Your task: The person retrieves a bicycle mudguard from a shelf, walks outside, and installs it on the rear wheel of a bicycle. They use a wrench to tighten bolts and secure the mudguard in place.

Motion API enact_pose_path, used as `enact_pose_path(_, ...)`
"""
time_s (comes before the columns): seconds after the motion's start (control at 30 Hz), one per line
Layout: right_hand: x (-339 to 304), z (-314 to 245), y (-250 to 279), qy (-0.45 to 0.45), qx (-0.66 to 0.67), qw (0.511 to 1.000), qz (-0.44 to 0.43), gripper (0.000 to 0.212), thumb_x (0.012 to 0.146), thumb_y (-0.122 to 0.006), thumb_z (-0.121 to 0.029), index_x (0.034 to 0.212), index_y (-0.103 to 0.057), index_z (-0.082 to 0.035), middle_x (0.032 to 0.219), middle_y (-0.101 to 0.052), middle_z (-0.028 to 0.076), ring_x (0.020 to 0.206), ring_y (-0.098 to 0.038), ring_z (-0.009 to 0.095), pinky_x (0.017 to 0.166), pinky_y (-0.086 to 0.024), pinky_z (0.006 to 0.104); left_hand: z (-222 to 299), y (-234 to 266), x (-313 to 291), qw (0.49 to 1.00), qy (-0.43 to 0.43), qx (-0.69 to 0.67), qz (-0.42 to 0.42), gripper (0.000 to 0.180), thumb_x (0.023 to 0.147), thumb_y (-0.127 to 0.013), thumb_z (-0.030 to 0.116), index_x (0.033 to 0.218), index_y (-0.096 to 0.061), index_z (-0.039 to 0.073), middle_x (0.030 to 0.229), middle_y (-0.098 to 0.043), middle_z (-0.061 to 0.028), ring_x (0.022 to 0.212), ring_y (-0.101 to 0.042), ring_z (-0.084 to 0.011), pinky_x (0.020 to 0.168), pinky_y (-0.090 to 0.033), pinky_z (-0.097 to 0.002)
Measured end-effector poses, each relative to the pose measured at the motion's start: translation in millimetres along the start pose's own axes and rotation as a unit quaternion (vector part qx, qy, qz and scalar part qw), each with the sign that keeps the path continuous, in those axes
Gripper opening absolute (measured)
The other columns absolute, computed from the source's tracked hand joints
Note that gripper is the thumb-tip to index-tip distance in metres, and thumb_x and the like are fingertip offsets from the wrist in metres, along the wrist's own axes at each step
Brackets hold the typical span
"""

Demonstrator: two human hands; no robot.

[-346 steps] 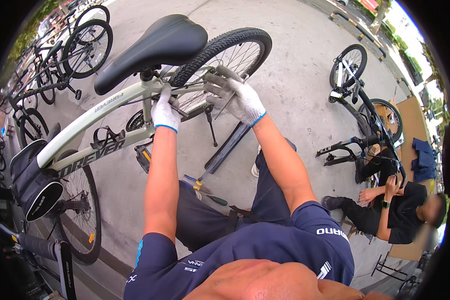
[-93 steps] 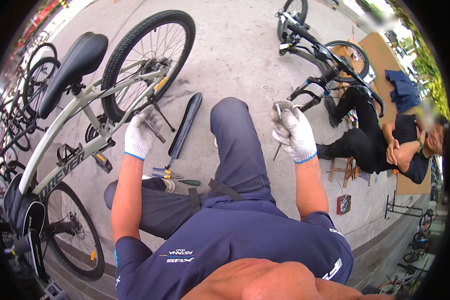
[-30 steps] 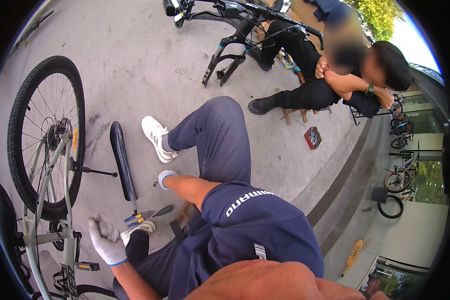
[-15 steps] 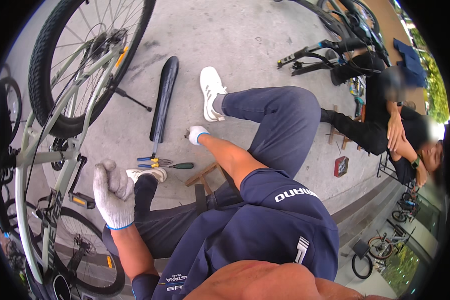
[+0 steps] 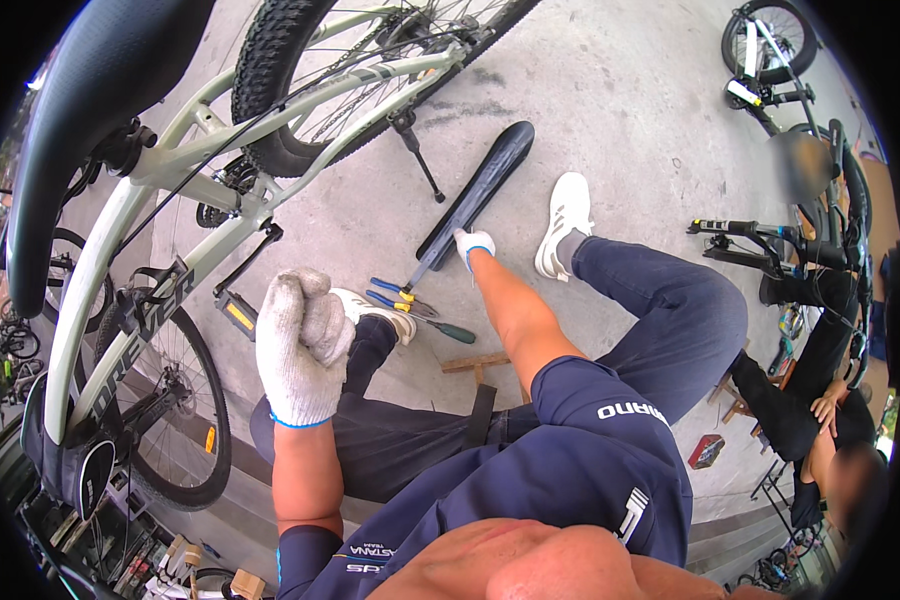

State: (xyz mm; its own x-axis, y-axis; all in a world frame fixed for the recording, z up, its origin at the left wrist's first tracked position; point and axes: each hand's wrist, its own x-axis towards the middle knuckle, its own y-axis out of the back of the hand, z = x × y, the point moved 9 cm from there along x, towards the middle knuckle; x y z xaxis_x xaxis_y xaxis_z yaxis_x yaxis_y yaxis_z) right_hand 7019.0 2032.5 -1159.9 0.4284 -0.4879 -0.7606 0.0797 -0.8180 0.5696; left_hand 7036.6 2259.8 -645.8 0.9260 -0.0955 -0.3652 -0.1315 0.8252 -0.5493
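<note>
My right hand (image 5: 478, 246), in a white knit glove, reaches the near end of a long black mudguard (image 5: 475, 195) lying on the concrete floor. Its fingers appear closed on the mudguard's edge, though the fingertips are partly hidden. My left hand (image 5: 305, 350), gloved too, is raised beside the pale green bicycle (image 5: 92, 270). Its fingers are curled toward the thumb; anything inside them is hidden. Below the mudguard's metal stay lie pliers (image 5: 398, 294) with blue and yellow handles and a green-handled screwdriver (image 5: 456, 332), close to my left shoe.
The bicycle's rear tyre (image 5: 270, 95), kickstand (image 5: 425, 165) and black saddle (image 5: 100, 85) stand at the upper left. A wooden stool (image 5: 470, 362) is by my legs. On the right are a red box (image 5: 706, 451), a seated person (image 5: 820, 340) and other bicycles.
My right hand has come to the mudguard's near end. The view has swung, so the bicycle, mudguard and tools appear further right. My left hand keeps its curled pose.
</note>
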Motion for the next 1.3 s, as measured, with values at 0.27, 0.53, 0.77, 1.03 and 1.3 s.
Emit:
enact_pose_path(0.27,-31.9,-51.2,63.3,0.110,0.367,0.911,-0.152,0.030,0.104,-0.063,-0.031,0.123,-0.072,-0.009,0.091,-0.074,0.011,0.068,-0.066,0.022,0.058,-0.050,0.0370,6.4,2.6,-3.2,0.978,-0.022,0.209,0.023,0.027,0.109,-0.059,0.023,0.115,-0.068,-0.002,0.071,-0.043,0.0052,0.059,-0.034,-0.0031,0.053,-0.025,-0.0233)
enact_pose_path(0.53,-204.1,-154.2,246.0,0.222,0.583,0.691,-0.365,0.021,0.108,-0.062,-0.026,0.123,-0.065,-0.012,0.094,-0.070,0.005,0.081,-0.069,0.018,0.067,-0.057,0.0322,-21.1,-47.1,-1.5,0.713,-0.107,0.691,-0.042,0.062,0.090,-0.078,0.050,0.130,-0.070,0.003,0.122,-0.072,-0.0203,0.111,-0.070,-0.0325,0.100,-0.053,-0.0404)
enact_pose_path(0.77,-297.1,-155.5,314.6,0.443,0.497,0.638,-0.387,0.029,0.108,-0.063,-0.027,0.131,-0.062,-0.010,0.107,-0.070,0.003,0.094,-0.070,0.014,0.082,-0.062,0.0324,-110.8,-80.3,-30.2,0.798,0.011,0.557,-0.231,0.044,0.093,-0.080,0.044,0.093,-0.072,0.001,0.071,-0.063,-0.0019,0.067,-0.055,-0.0120,0.064,-0.047,-0.0331)
enact_pose_path(1.03,-337.8,-96.2,432.3,0.404,0.528,0.724,0.182,0.027,0.106,-0.064,-0.022,0.123,-0.068,-0.001,0.077,-0.054,-0.005,0.061,-0.042,0.005,0.056,-0.038,0.0260,-91.3,-86.7,-40.4,0.799,-0.162,0.556,-0.166,0.036,0.097,-0.077,0.037,0.097,-0.074,0.001,0.072,-0.067,-0.0041,0.067,-0.059,-0.0126,0.065,-0.050,-0.0344)
enact_pose_path(1.3,-466.9,-177.2,449.3,0.712,-0.127,0.585,0.368,0.023,0.094,-0.074,-0.041,0.099,-0.076,-0.019,0.078,-0.071,0.006,0.074,-0.073,0.028,0.065,-0.057,0.0422,-67.9,-100.4,-58.4,0.679,-0.274,0.665,-0.146,0.030,0.094,-0.073,0.038,0.102,-0.077,0.010,0.087,-0.074,-0.0170,0.084,-0.072,-0.0392,0.073,-0.055,-0.0473)
